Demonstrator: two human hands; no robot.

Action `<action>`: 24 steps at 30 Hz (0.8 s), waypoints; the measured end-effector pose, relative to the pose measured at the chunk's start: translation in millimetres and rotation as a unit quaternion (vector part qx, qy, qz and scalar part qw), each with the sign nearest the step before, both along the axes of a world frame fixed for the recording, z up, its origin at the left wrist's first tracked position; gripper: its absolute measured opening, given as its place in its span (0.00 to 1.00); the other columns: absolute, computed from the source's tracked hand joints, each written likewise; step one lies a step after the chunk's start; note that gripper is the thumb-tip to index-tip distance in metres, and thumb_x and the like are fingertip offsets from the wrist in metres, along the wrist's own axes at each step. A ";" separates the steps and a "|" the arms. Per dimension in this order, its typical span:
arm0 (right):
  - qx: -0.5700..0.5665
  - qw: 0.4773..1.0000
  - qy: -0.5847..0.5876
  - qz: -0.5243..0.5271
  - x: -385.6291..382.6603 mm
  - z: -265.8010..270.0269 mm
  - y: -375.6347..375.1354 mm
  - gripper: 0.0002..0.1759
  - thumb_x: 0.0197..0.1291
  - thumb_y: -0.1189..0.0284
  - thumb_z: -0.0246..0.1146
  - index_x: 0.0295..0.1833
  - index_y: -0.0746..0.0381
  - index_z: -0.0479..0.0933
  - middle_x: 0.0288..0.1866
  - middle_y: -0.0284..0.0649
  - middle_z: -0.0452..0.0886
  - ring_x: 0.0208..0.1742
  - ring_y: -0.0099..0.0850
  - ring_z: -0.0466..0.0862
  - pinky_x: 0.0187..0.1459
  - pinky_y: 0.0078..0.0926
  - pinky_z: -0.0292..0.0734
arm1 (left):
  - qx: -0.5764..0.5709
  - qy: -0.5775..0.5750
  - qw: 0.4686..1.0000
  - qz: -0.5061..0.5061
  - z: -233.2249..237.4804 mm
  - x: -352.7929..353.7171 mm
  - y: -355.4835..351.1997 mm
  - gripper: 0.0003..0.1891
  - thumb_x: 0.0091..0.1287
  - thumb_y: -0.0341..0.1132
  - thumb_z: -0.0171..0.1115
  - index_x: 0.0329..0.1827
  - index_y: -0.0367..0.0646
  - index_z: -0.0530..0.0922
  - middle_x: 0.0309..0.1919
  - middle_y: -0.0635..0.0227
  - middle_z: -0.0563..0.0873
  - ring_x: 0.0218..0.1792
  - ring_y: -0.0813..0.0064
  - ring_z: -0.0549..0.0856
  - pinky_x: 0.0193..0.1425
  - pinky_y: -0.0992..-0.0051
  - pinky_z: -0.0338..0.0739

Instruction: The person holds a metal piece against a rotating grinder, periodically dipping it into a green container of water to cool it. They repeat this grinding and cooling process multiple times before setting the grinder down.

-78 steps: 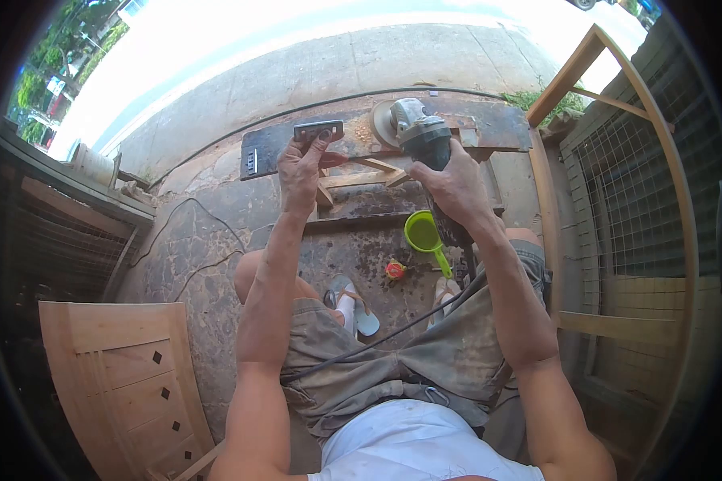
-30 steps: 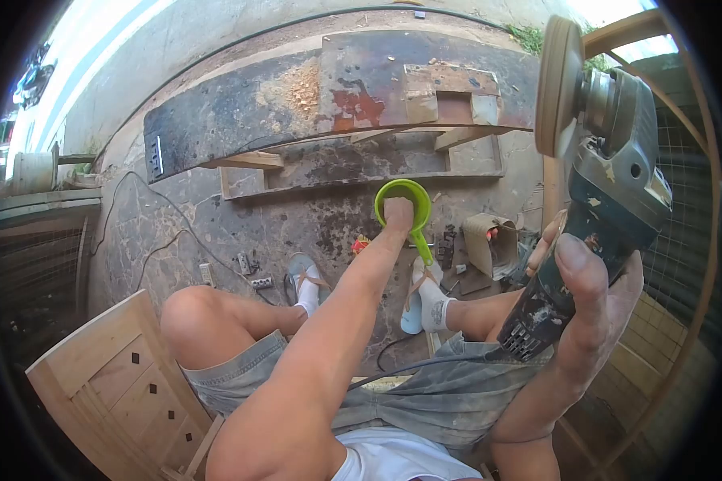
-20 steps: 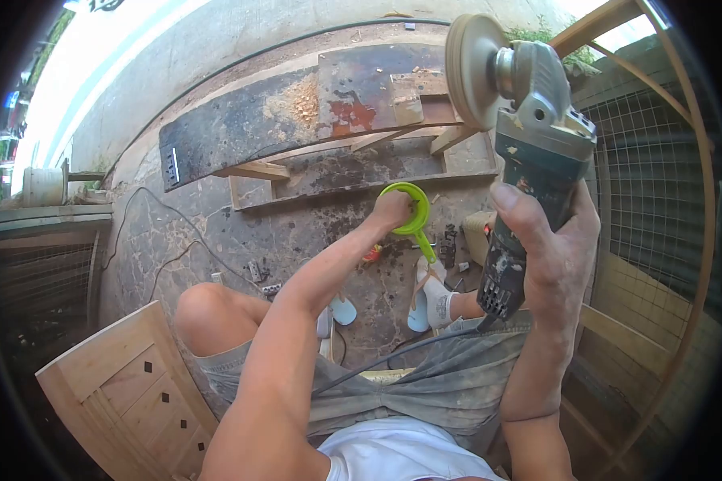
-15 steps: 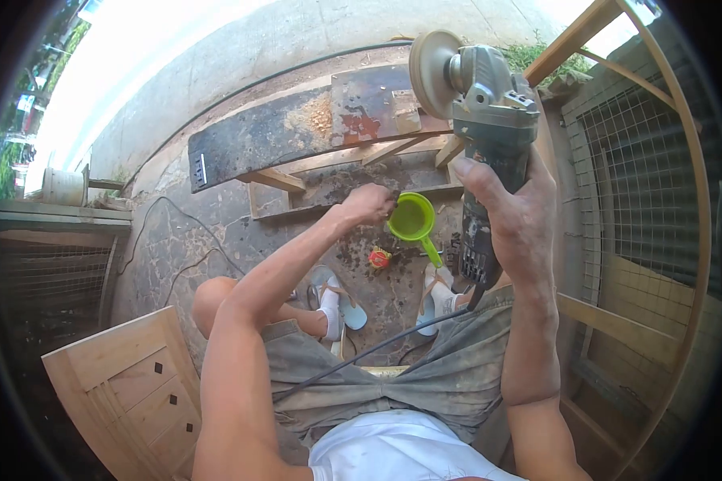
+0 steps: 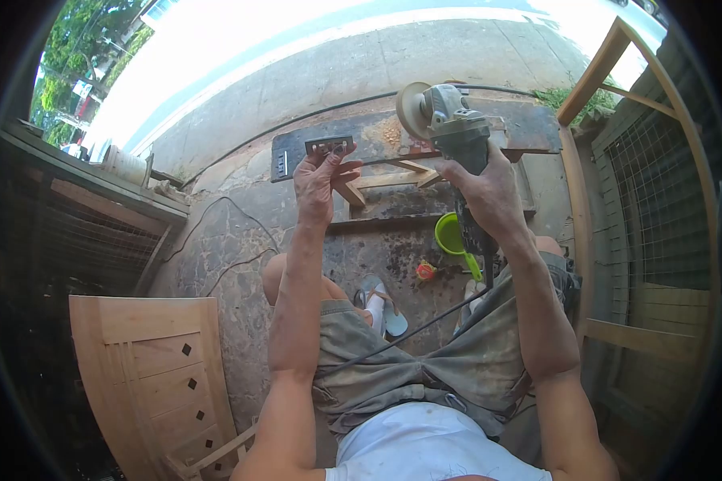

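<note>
My right hand is wrapped around the body of an angle grinder, held up in front of me. Its pale round disc faces left, and its cord trails down across my lap. In my left hand I pinch a small dark rectangular piece with light marks on its face, over the left part of a low bench. The piece and the disc are apart. Below the grinder, a lime-green dipper stands on the ground beside a small red-and-yellow item.
Wood shavings lie on the bench. A carved wooden panel leans at my lower left. Wire-mesh structures flank both sides, with a wooden frame at right. A thin cable crosses the ground on the left.
My left hand has come up from beside the green dipper and now shows the dark piece above the bench. The grinder sits lower in view. The camera has tilted up and turned left.
</note>
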State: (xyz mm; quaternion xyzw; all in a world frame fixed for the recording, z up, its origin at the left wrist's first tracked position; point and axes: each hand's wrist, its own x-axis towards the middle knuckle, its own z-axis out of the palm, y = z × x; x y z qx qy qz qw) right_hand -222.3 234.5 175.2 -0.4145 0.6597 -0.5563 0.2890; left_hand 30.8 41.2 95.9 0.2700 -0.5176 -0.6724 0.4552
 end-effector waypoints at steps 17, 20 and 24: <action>0.092 0.989 0.115 0.022 29.5 -18.0 -19.0 0.39 0.62 0.53 0.77 0.64 0.75 0.79 0.50 0.63 0.93 0.53 0.55 0.95 0.61 0.49 0.88 | -0.082 -0.089 0.989 0.079 8.7 -28.0 20.7 0.15 0.88 0.36 0.66 0.67 0.34 0.86 0.57 0.54 0.97 0.41 0.67 0.98 0.46 0.72 0.96; 0.099 0.989 0.111 0.024 32.4 -16.6 -19.7 0.39 0.62 0.53 0.77 0.64 0.76 0.79 0.49 0.62 0.93 0.53 0.55 0.95 0.60 0.49 0.88 | -0.083 -0.093 0.990 0.071 8.6 -30.2 22.3 0.15 0.88 0.36 0.66 0.66 0.33 0.86 0.56 0.55 0.97 0.40 0.67 0.98 0.45 0.72 0.95; 0.095 0.989 0.108 0.030 32.8 -18.2 -20.3 0.40 0.62 0.53 0.77 0.65 0.76 0.79 0.49 0.62 0.93 0.53 0.55 0.95 0.60 0.49 0.88 | -0.094 -0.123 0.985 0.081 8.9 -32.0 23.5 0.13 0.86 0.34 0.69 0.65 0.36 0.87 0.53 0.59 0.98 0.38 0.67 0.98 0.45 0.72 0.93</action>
